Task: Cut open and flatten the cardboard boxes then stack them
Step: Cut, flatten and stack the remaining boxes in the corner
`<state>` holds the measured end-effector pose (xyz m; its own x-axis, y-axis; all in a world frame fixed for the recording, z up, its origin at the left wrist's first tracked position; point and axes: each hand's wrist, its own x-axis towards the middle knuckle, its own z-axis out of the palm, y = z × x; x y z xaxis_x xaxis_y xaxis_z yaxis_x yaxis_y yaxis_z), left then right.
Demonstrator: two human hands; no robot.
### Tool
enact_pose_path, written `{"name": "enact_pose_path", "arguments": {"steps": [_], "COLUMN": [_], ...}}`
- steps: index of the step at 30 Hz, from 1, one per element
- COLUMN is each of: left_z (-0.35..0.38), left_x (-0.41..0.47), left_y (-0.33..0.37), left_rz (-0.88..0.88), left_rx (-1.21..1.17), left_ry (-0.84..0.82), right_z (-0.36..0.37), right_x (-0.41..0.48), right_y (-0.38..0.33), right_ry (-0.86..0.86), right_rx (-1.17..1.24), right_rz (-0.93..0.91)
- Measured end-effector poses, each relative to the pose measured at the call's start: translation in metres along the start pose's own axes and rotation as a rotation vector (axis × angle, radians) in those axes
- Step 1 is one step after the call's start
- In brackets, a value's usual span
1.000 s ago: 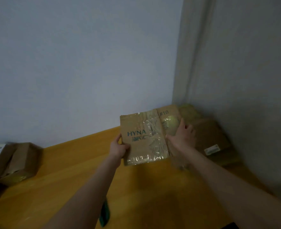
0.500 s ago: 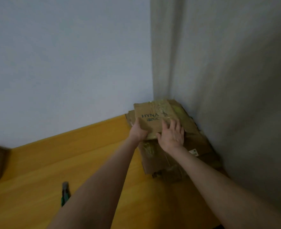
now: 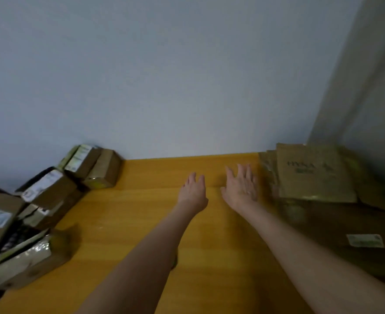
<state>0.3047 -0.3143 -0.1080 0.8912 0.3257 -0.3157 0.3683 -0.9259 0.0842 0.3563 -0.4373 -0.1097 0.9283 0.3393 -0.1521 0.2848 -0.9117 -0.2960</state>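
Lying flattened boxes (image 3: 311,175) right of both hands, left hand (image 3: 192,189), right hand (image 3: 241,185), fingers released.

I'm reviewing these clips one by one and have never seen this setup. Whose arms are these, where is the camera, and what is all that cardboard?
There is no machine here: a person works bare-handed, and the one camera sits on their head, looking forward and down, so the arms reach in from below. The left hand and right hand are both open over the yellow wooden surface, with no grip on anything. In the corner on the right lies a stack of flattened boxes, a printed sheet on top. On the left is a pile of taped boxes, not yet flattened.
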Motion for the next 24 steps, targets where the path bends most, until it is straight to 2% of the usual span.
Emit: {"name": "enact_pose_path", "arguments": {"steps": [5,15,24], "left_z": [-0.006,-0.011,-0.009], "left_x": [-0.013,-0.019,-0.050], "left_y": [-0.116,-0.332,-0.446], "left_rz": [-0.084,-0.036,-0.106], "left_rx": [-0.030,-0.080,-0.058], "left_ry": [0.013,-0.021,0.009], "right_z": [0.037,0.129,0.172], "right_x": [0.001,-0.014,-0.049], "right_y": [-0.106,-0.310,-0.401], "right_ry": [-0.036,-0.139,-0.206], "right_rx": [0.011,-0.001,0.021], "right_rz": [-0.092,-0.090,-0.183]}}
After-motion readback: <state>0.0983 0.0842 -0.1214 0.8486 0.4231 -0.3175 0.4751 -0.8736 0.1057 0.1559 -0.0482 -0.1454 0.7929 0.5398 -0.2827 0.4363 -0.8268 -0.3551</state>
